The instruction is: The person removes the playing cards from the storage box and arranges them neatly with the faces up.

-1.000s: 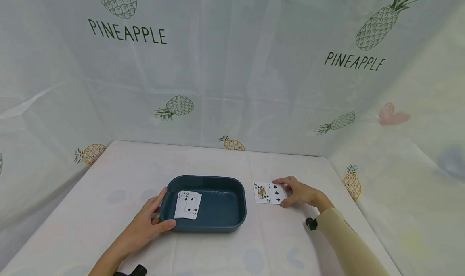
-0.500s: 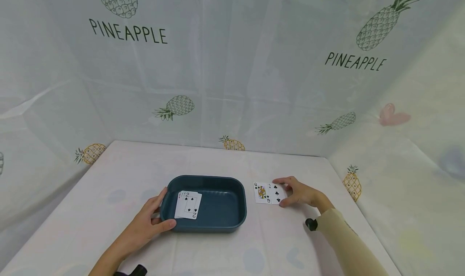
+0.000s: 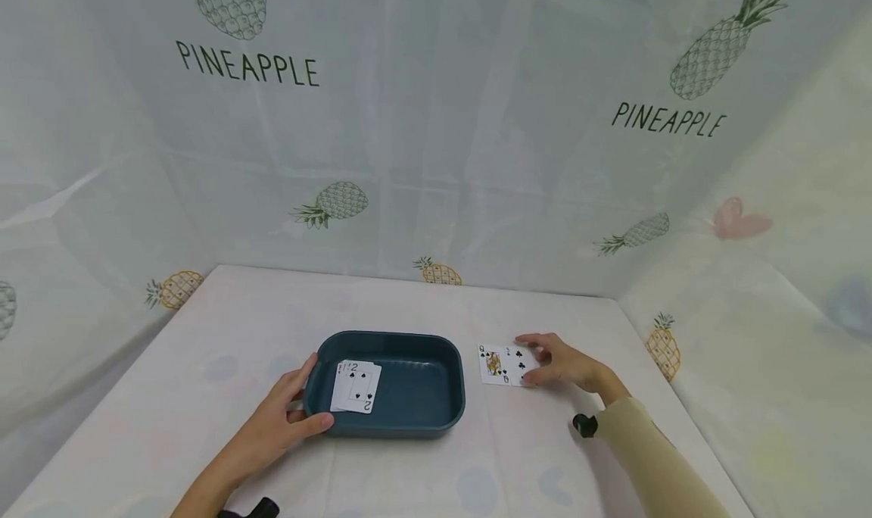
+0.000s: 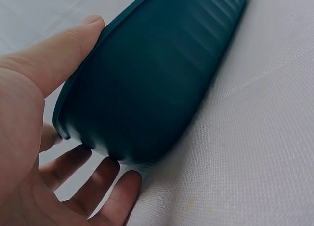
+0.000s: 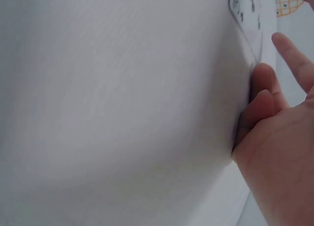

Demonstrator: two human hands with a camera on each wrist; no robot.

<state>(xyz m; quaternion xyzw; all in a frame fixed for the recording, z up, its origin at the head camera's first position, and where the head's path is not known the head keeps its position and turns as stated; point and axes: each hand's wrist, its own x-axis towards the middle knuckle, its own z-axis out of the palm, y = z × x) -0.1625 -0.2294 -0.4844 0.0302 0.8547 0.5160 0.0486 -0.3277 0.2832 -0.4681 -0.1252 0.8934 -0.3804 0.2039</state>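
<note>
A dark teal rectangular tray (image 3: 415, 432) stands on the table, and several playing cards (image 3: 357, 388) lie face up in its left half, a black two on top. My left hand (image 3: 284, 414) grips the tray's left end, thumb over the rim and fingers bent against the outer wall (image 4: 132, 88). To the right of the tray lie a queen card (image 3: 493, 364) and, beside it, a card with black club pips (image 3: 518, 364). My right hand (image 3: 568, 366) spans the club card, index finger at its far edge and thumb at its near edge. The hand covers its right part.
A white cloth covers the table (image 3: 409, 480). Pineapple-printed curtains (image 3: 436, 162) hang behind it and at both sides. A dark knob-like piece (image 3: 584, 425) sticks out at the right wrist, and another (image 3: 264, 508) at the left wrist.
My right thumb has shifted slightly left along the card's near edge. The head view has tipped a little; the tray, cards and left hand stay in place.
</note>
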